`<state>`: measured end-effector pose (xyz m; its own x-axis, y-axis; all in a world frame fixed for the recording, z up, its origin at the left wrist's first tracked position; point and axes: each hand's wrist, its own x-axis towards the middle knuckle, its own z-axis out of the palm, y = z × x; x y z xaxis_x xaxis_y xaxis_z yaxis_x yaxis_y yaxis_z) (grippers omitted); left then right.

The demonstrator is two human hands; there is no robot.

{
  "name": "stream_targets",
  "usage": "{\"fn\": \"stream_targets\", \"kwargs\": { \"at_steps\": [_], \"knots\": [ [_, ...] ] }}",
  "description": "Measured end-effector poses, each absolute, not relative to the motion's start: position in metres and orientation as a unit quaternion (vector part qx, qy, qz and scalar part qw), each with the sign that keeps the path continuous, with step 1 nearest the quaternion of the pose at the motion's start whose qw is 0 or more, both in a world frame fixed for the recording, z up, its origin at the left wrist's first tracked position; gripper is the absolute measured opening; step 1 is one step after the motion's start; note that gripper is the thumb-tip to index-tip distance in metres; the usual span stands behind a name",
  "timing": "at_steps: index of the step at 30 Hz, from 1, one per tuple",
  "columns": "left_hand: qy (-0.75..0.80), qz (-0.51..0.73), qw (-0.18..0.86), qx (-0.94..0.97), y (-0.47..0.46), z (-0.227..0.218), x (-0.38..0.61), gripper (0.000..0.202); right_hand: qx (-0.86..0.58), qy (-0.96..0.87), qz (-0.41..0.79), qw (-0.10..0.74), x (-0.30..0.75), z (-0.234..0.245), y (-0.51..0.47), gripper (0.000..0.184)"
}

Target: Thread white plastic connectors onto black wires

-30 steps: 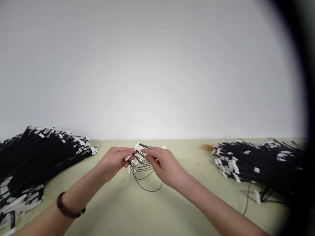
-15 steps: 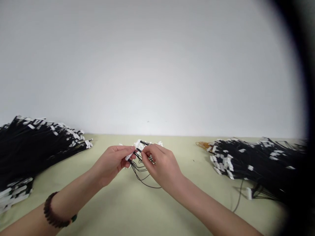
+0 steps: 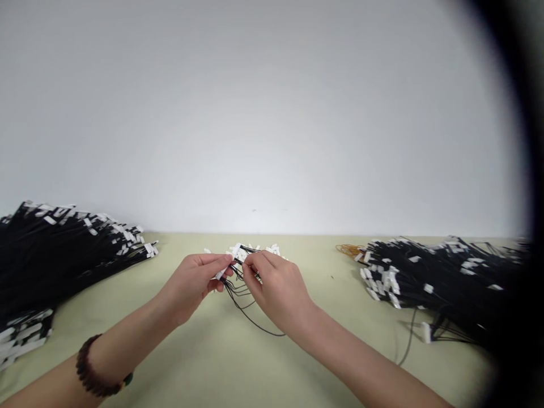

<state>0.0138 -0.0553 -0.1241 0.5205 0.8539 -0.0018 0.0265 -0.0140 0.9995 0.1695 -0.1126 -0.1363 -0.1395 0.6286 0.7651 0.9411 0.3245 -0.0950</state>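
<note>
Our left hand (image 3: 193,283) and right hand (image 3: 276,289) pinch small bunch of thin black wires with white plastic connectors (image 3: 242,266); loose loops could snag, connector could slip free.

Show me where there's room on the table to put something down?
Bare table lies between the two forearms, and between the left pile of wires and the left hand. A smaller gap separates the right hand from the right pile. Both edges are crowded.

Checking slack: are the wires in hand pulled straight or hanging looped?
Looped. The wires sag in curves below the left hand and right hand.
</note>
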Motion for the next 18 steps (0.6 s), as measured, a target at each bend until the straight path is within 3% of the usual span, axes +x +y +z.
{"fn": "stream_targets", "kwargs": {
  "at_steps": [7,18],
  "knots": [
    [0.363,0.346,0.602,0.622,-0.0578,-0.1266,0.0148,0.031,-0.522,-0.734,-0.325,0.289,0.1708,-0.1434,-0.1110,0.007],
    [0.376,0.352,0.573,0.638,-0.0608,-0.1315,0.0187,0.033,-0.498,-0.736,-0.395,0.230,0.1660,-0.1385,-0.1189,0.017]
  ]
}}
